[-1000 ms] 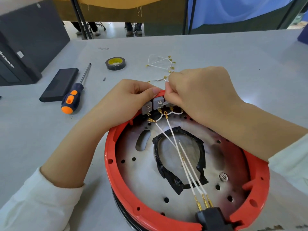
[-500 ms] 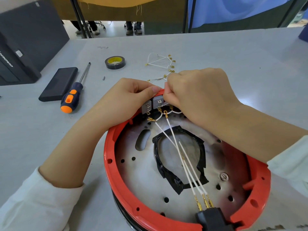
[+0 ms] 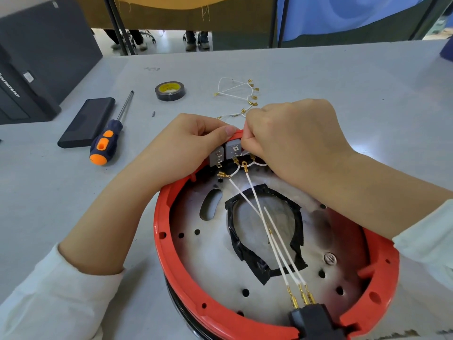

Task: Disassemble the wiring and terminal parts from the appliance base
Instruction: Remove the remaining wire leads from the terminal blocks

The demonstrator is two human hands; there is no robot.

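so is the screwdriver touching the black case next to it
Touching, as far as the head view shows: the screwdriver lies with its dark handle against the right edge of the black case, no table showing between them there; its metal shaft angles away, clear of the case.

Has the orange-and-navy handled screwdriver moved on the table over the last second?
No. The orange-and-navy handled screwdriver lies beside the flat black rectangular case exactly as before; the small frame shift is camera motion.

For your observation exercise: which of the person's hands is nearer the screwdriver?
Left. The left hand lies just right of the screwdriver; the right hand is farther right, beyond it.
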